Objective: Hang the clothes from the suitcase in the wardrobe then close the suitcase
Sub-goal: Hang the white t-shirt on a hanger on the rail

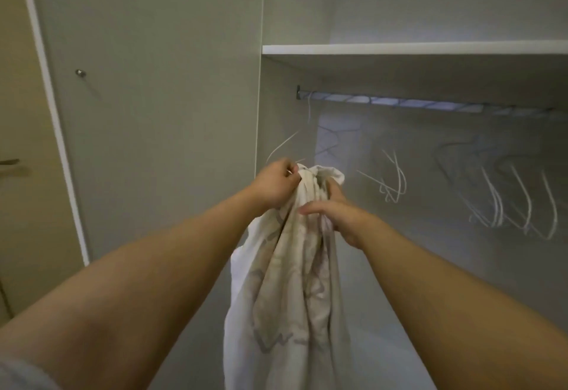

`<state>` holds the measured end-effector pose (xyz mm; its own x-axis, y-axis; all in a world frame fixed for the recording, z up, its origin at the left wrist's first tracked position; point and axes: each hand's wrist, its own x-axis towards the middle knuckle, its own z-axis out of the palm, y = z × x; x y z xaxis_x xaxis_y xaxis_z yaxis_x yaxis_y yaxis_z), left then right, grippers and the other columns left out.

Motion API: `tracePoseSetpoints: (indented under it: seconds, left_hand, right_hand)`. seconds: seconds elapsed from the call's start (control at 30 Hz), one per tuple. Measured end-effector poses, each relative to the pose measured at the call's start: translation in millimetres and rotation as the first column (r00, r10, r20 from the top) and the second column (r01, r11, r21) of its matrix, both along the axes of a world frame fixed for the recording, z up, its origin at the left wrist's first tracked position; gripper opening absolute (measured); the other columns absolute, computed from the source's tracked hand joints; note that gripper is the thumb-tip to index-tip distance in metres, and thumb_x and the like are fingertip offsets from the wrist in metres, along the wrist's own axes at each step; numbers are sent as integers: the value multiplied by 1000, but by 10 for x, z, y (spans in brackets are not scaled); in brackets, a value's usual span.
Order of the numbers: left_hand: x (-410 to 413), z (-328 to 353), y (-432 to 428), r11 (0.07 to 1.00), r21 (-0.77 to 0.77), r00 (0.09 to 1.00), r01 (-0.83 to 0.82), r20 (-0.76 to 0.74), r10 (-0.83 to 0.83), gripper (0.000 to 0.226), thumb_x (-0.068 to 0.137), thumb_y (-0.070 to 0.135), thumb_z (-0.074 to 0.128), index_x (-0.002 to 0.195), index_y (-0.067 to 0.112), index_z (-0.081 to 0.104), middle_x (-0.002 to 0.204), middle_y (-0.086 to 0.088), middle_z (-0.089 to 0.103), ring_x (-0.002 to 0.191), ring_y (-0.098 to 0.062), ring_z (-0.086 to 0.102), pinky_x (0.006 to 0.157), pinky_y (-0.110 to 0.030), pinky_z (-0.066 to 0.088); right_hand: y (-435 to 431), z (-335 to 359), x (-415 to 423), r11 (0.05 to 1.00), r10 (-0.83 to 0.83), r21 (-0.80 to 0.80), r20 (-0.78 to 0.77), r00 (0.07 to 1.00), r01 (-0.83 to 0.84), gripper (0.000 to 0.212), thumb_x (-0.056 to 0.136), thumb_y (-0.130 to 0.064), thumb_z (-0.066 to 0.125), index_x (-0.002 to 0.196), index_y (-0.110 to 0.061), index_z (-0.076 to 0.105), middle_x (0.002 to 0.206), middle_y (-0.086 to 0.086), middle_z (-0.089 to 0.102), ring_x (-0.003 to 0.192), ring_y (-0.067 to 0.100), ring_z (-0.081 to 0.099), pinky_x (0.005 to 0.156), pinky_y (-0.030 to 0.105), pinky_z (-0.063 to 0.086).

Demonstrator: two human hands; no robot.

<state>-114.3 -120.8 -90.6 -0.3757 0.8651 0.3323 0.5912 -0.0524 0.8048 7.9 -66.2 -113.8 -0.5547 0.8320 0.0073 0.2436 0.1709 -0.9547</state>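
Your left fingers (292, 172) were curled tight on the gathered top of the garment (295, 282), pinching it against what looked like the lower arm of a white wire hanger (284, 143). Your right fingers (310, 207) were wrapped round the bunched cloth just under them. That grip sat below the left end of the rail (399, 102), so the garment hung beneath the rail at the wardrobe's open front.

As I judge it, the cloth was twisted into a rope, so it could catch on only one arm of the hanger and slide off once you let go. The hanger was thin wire hooked at the very end of the rail, and a pull down or sideways could lift it off.

The garment's long axis ran straight down, its gathered end pointing up toward the rail and its loose end dropping out of view. Whether that top was a collar or a waistband, I cannot tell. Further right along the rail, the empty hangers (522, 205) hung well apart from your grip.
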Motion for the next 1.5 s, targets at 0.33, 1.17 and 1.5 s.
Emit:
tracePoseSetpoints:
  seconds: [0.33,1.17,1.5]
  left_hand:
    - [162,-170,150,970,223,982,102,136,-134,17,90,5,56,88,22,54,86,0,56,79,-16,51,80,-33,45]
    - [511,6,235,963,-42,929,268,-255,-269,19,82,1,64,101,-1,66,79,-4,57,73,-12,50,53,-5,34]
    - [371,62,217,911,-411,773,27,-569,-280,29,88,31,63,107,9,64,98,-8,63,85,-22,55,68,-23,42]
  right_hand:
    - [13,-24,-4,988,-147,22,-212,966,155,26,80,6,59,86,-19,62,73,-1,61,68,15,58,53,20,46]
    - [107,63,516,965,-107,248,54,993,90,48,76,9,62,121,-7,56,101,8,56,92,22,54,68,28,45]
    - [137,130,623,846,-425,410,131,896,341,45,72,-13,72,54,-18,32,55,-1,36,62,21,39,54,29,29]
